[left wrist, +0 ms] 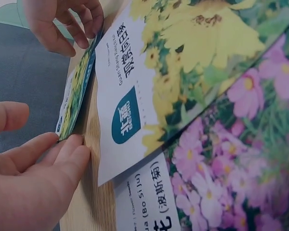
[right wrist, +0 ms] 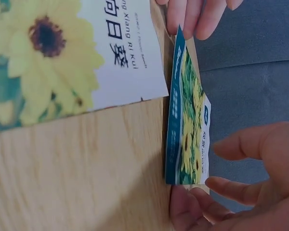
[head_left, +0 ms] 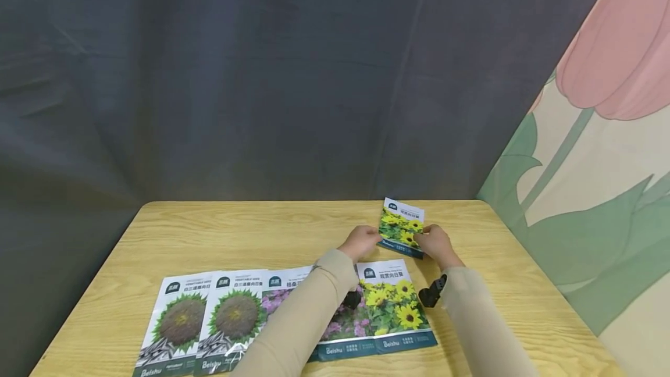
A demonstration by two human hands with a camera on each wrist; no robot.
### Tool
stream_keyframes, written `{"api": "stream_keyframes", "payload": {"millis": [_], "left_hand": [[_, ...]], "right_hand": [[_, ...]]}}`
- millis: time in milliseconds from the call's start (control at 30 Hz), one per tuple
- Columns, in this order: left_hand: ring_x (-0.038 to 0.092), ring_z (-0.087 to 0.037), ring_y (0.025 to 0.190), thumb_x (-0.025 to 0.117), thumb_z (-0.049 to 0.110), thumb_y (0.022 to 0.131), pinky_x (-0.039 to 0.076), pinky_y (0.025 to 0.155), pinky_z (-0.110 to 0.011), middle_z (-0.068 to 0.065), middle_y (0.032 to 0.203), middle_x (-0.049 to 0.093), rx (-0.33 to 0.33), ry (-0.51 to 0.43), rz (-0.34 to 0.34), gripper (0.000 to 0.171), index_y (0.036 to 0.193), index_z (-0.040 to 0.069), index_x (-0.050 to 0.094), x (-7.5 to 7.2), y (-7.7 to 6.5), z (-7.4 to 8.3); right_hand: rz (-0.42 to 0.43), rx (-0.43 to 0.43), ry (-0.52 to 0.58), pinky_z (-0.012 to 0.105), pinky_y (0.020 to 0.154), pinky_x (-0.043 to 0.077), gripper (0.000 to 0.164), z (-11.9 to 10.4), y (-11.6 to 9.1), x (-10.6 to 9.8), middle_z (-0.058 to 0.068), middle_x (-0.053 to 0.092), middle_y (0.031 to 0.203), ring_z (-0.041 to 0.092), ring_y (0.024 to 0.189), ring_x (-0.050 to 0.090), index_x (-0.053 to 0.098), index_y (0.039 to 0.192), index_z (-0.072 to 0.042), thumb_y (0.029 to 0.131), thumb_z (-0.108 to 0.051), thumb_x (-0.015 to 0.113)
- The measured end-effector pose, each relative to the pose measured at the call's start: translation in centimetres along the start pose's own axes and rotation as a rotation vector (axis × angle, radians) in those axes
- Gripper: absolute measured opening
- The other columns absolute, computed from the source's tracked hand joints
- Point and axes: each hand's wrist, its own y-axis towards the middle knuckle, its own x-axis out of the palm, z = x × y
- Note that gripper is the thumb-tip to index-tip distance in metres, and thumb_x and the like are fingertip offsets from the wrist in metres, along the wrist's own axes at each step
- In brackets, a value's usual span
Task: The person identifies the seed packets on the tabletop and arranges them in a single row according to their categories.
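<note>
A seed packet with yellow flowers (head_left: pixel 402 224) lies toward the back of the table, slightly turned. At its left edge is my left hand (head_left: pixel 360 242), fingertips touching the side; the left wrist view shows that thumb (left wrist: pixel 9 116) raised away from the packet. My right hand (head_left: pixel 437 244) is at the opposite edge. Its fingers (right wrist: pixel 236 190) reach the packet's side and partly under it, with the thumb apart in the right wrist view. Nearer me lies another yellow-flower packet (head_left: pixel 398 304), overlapping a pink-flower packet (left wrist: pixel 207 168).
Two packets picturing large sunflower heads, the outer one (head_left: pixel 175 319) and its neighbour (head_left: pixel 235 313), overlap at the front left of the wooden table (head_left: pixel 251 231). My left sleeve (head_left: pixel 303 319) hides part of the packet row. A dark curtain (head_left: pixel 293 86) hangs behind the table.
</note>
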Motion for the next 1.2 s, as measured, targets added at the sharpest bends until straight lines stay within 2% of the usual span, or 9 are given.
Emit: {"api": "stream_keyframes", "payload": {"millis": [100, 233, 367, 533, 600, 667, 833, 933, 1200], "left_hand": [[0.051, -0.037, 0.134, 0.05, 0.016, 0.105, 0.047, 0.107, -0.048, -0.02, 0.148, 0.051, 0.003, -0.002, 0.035, 0.045, 0.145, -0.004, 0.051, -0.2, -0.4, 0.0], [0.059, -0.029, 0.11, 0.052, 0.013, 0.103, 0.051, 0.096, -0.043, -0.019, 0.129, 0.061, 0.001, -0.019, 0.079, 0.034, 0.13, -0.006, 0.061, -0.5, -0.7, -0.1], [0.06, -0.028, 0.116, 0.055, 0.013, 0.101, 0.052, 0.098, -0.043, -0.017, 0.135, 0.061, -0.012, -0.047, 0.067, 0.037, 0.134, -0.005, 0.061, -0.5, -0.5, -0.2], [0.064, -0.024, 0.104, 0.054, 0.01, 0.099, 0.055, 0.088, -0.034, -0.017, 0.122, 0.066, 0.011, -0.079, 0.081, 0.031, 0.122, -0.007, 0.066, 0.0, -0.1, -0.4], [0.065, -0.024, 0.104, 0.053, 0.008, 0.099, 0.055, 0.09, -0.033, -0.017, 0.123, 0.066, 0.018, -0.14, 0.098, 0.031, 0.123, -0.008, 0.065, 0.3, -0.2, -0.3], [0.062, -0.029, 0.121, 0.052, 0.006, 0.101, 0.053, 0.101, -0.036, -0.019, 0.137, 0.061, 0.018, -0.229, 0.12, 0.038, 0.135, -0.008, 0.059, 0.6, -0.4, 0.0], [0.063, -0.03, 0.122, 0.051, 0.004, 0.101, 0.053, 0.1, -0.033, -0.021, 0.133, 0.062, 0.016, -0.398, 0.158, 0.035, 0.132, -0.009, 0.06, 1.1, -0.8, 0.6], [0.064, -0.029, 0.119, 0.052, 0.002, 0.099, 0.054, 0.098, -0.032, -0.019, 0.132, 0.063, 0.022, -0.421, 0.168, 0.034, 0.131, -0.007, 0.062, 1.2, -1.6, 0.6], [0.068, -0.025, 0.113, 0.055, 0.003, 0.101, 0.055, 0.097, -0.033, -0.014, 0.124, 0.067, 0.043, -0.398, 0.164, 0.028, 0.124, -0.004, 0.068, 1.5, -3.4, 0.1]], "right_hand": [[0.002, 0.012, 0.028, 0.035, 0.071, 0.05, 0.055, -0.3, -0.3, 0.3, 0.033, 0.052, 0.123, 0.027, 0.081, 0.057, 0.036, 0.142, 0.018, 0.102, -0.017, 0.049], [-0.007, 0.007, 0.05, 0.034, 0.071, 0.05, 0.056, -0.5, -0.4, 0.8, 0.032, 0.051, 0.126, 0.024, 0.078, 0.056, 0.035, 0.144, 0.016, 0.102, -0.018, 0.049], [-0.007, 0.005, 0.075, 0.034, 0.071, 0.048, 0.056, -0.7, -0.2, 1.2, 0.03, 0.05, 0.128, 0.02, 0.072, 0.054, 0.035, 0.145, 0.014, 0.102, -0.018, 0.05], [0.007, -0.002, 0.087, 0.033, 0.064, 0.047, 0.052, -0.7, 0.0, 1.6, 0.028, 0.052, 0.12, 0.016, 0.058, 0.049, 0.039, 0.142, 0.014, 0.101, -0.016, 0.051], [0.01, -0.016, 0.087, 0.033, 0.063, 0.047, 0.051, -0.6, -0.1, 1.6, 0.029, 0.053, 0.119, 0.016, 0.057, 0.049, 0.04, 0.141, 0.014, 0.101, -0.016, 0.051], [0.014, -0.036, 0.081, 0.033, 0.06, 0.047, 0.05, -0.4, -0.2, 1.5, 0.03, 0.056, 0.116, 0.016, 0.057, 0.049, 0.041, 0.139, 0.015, 0.1, -0.016, 0.051], [0.017, -0.044, 0.089, 0.031, 0.061, 0.047, 0.051, -0.2, -0.5, 0.9, 0.032, 0.054, 0.123, 0.023, 0.076, 0.055, 0.042, 0.141, 0.014, 0.1, -0.017, 0.05], [-0.009, -0.015, 0.145, 0.03, 0.066, 0.05, 0.054, 0.1, -0.5, 0.5, 0.032, 0.05, 0.129, 0.026, 0.089, 0.056, 0.038, 0.145, 0.013, 0.101, -0.016, 0.05], [-0.114, 0.013, 0.368, 0.027, 0.063, 0.051, 0.059, 1.7, -0.6, -0.9, 0.022, 0.053, 0.111, 0.014, 0.071, 0.054, 0.027, 0.15, 0.016, 0.1, -0.005, 0.049]]}}
